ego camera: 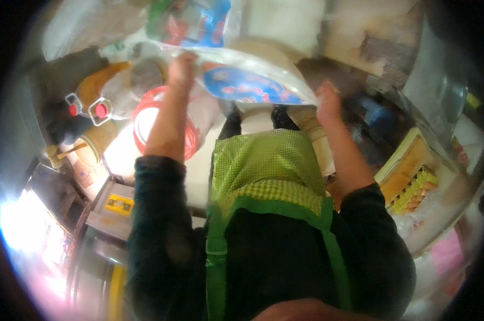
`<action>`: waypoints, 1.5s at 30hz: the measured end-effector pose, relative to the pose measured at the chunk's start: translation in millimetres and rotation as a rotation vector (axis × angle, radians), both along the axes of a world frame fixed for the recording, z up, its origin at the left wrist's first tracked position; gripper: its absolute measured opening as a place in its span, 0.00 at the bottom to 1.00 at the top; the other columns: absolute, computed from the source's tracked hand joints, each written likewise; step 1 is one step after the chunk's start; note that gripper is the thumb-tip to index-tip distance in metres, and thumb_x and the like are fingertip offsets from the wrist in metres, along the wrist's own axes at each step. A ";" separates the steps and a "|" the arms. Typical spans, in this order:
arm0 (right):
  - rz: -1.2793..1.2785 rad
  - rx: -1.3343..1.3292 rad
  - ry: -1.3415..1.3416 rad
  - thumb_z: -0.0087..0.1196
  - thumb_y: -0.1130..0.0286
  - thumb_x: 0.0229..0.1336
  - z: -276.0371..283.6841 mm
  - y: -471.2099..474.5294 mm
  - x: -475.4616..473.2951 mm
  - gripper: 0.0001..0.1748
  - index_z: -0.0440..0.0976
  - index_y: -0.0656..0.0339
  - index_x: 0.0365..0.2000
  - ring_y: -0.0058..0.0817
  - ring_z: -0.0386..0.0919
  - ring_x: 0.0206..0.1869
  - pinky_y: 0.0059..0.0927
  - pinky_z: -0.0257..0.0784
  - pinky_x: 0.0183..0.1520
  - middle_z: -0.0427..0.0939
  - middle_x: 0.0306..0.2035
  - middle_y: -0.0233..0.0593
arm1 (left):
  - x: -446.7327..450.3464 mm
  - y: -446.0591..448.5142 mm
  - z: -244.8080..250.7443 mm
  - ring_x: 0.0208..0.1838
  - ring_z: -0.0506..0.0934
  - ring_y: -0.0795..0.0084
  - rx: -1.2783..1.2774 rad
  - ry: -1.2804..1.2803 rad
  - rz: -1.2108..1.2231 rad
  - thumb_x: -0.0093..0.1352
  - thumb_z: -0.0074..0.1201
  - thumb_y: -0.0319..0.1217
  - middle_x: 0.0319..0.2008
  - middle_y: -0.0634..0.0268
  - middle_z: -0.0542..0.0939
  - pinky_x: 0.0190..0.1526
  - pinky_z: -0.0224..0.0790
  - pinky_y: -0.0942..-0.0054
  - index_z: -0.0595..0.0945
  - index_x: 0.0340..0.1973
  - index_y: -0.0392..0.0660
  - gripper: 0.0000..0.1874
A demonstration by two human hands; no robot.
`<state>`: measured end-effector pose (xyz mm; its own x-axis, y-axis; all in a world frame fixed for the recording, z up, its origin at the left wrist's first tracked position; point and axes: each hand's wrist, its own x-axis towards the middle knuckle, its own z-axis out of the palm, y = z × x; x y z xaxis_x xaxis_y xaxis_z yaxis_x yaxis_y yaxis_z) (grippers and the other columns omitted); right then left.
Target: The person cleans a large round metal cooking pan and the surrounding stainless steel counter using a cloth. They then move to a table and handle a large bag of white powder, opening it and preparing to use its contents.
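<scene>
My left hand (182, 70) and my right hand (328, 100) are raised well in front of me, each gripping one end of a white plastic bag (250, 82) with blue and red print. The bag's edge is stretched between them and sags in the middle. Motion blurs both hands, so single fingers are hard to make out. Just beyond the bag's upper edge lies another printed plastic package (190, 24) in green, red and blue. A green checked apron (266, 160) hangs over my front, below the bag.
To the left stand clear plastic jugs with red caps (101, 110), a red-rimmed bucket (190, 140) and a beige tub (90, 150) with a handled tool in it. On the right, eggs (420, 194) sit by a yellow egg tray (410, 186). White floor tiles (198, 176) show below.
</scene>
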<state>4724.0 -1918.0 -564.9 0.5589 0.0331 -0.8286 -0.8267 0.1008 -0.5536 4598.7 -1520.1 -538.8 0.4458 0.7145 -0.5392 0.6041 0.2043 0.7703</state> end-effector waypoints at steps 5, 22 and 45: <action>0.098 -0.153 0.049 0.53 0.55 0.64 -19.8 23.7 1.4 0.18 0.75 0.62 0.35 0.30 0.72 0.37 0.34 0.68 0.47 0.75 0.35 0.37 | -51.0 58.3 5.4 0.38 0.78 0.63 0.078 0.090 -0.295 0.64 0.54 0.32 0.37 0.58 0.81 0.42 0.70 0.65 0.82 0.43 0.36 0.15; 1.694 -0.281 -0.821 0.60 0.63 0.50 56.3 167.3 -66.2 0.22 0.77 0.58 0.46 0.48 0.78 0.45 0.42 0.73 0.50 0.80 0.44 0.53 | -111.3 12.8 77.7 0.54 0.74 0.63 0.017 -0.017 -0.034 0.65 0.62 0.36 0.50 0.54 0.78 0.56 0.65 0.67 0.76 0.53 0.40 0.24; 1.555 -0.099 -0.705 0.58 0.61 0.57 77.1 346.8 -181.7 0.16 0.78 0.63 0.38 0.31 0.78 0.36 0.34 0.73 0.41 0.80 0.31 0.39 | -482.7 -44.1 81.6 0.70 0.60 0.53 -0.126 0.140 1.053 0.69 0.46 0.58 0.68 0.49 0.60 0.66 0.54 0.50 0.56 0.70 0.43 0.43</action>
<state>4542.3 -1571.2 -487.7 0.2839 0.8264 -0.4863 0.2828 -0.5568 -0.7810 4116.0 -1564.2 -457.2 -0.4351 0.6391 -0.6342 0.1585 0.7477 0.6448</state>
